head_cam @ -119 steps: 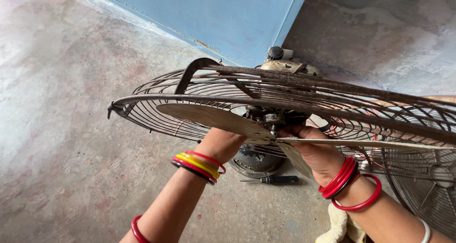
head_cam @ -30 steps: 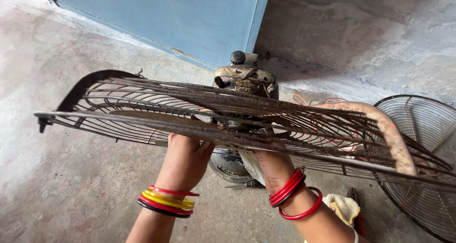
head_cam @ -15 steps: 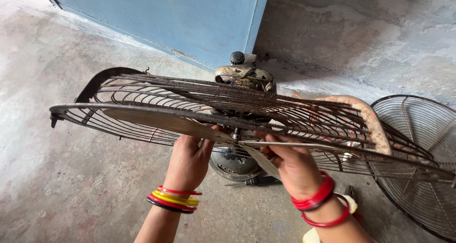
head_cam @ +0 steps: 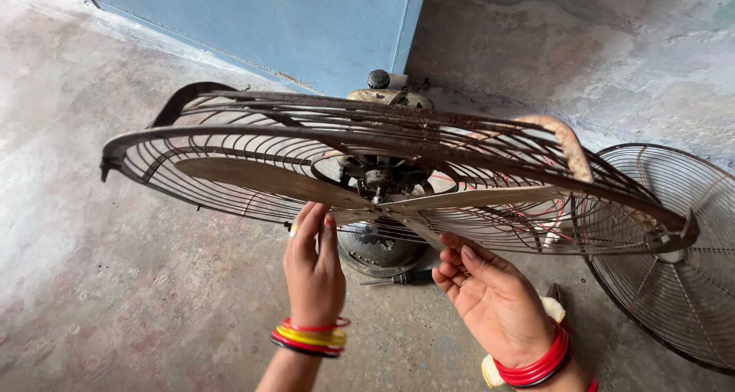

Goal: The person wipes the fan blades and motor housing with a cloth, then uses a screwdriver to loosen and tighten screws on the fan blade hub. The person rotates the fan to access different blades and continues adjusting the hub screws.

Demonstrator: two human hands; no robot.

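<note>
Both hands are open with fingers loosely spread, the left hand (head_cam: 314, 268) touching a fan blade (head_cam: 268, 179), the right hand (head_cam: 494, 296) just under another at 4 o'clock from the hub (head_cam: 375, 179).

Both open hands, left hand (head_cam: 314, 266) and right hand (head_cam: 490, 292), reach under the rusty fan (head_cam: 383, 170) (front guard (head_cam: 674, 269) lies beside).

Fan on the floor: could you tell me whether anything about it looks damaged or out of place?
Yes. The fan's rear guard is rusty, and the front guard is off, lying on the floor to its right, leaving the blades exposed.
</note>
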